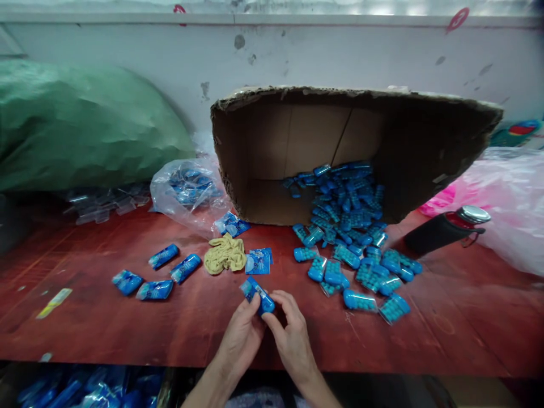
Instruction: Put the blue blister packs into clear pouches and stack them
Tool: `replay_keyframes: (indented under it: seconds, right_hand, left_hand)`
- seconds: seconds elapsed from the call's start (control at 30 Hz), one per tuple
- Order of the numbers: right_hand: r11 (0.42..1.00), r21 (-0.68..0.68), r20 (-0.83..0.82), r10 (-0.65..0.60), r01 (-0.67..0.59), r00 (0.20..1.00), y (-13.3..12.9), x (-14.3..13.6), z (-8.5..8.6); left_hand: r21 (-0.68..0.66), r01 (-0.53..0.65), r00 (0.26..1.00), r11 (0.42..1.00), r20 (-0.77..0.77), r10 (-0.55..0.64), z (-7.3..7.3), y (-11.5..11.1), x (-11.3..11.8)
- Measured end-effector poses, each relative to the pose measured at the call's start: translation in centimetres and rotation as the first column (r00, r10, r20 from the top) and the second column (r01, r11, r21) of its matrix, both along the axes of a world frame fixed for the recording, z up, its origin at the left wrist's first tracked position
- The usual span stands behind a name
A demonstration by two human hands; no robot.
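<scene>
Near the front edge of the red table, my left hand [245,328] and my right hand [291,328] hold one small blue container [260,296] between them, with a printed blue wrap around it. The left thumb presses on its near side, and the right thumb and fingers close on its right end. Just beyond lie flat blue printed sleeves [258,261] and a crumpled yellow cloth [225,254]. Several wrapped containers [155,290] rest to the left. On the right, many clear containers with blue beads [360,301] spill from a tipped cardboard box [267,203].
A clear plastic bag [164,187] of blue pieces sits behind the cloth. A dark bottle [440,231] lies tilted at right by a pinkish bag [505,209]. A green sack [85,124] fills the back left. Blue packs [91,388] lie below the table's front edge.
</scene>
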State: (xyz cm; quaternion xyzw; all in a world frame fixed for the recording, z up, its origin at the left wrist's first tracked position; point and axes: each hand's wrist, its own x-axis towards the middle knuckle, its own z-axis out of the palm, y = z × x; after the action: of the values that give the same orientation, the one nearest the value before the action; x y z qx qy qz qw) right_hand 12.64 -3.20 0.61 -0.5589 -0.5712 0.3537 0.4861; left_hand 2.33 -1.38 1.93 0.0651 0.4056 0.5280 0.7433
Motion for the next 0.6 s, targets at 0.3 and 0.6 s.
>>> replay_keyframes:
  seconds: [0.3,0.6]
  right_hand:
    - [0.989,-0.105,-0.23,0.081,-0.107,0.97,0.4,0.0,0.7]
    - [0.987,-0.137,-0.231,0.047,-0.08,0.972,0.4,-0.2,0.5]
  left_hand:
    - [0.213,-0.072,0.813,0.974,-0.553,0.181,-1.0,0.4,-1.5]
    - [0.109,0.052,0.947,0.993,-0.321,-0.015,-0.1,0.7,-1.7]
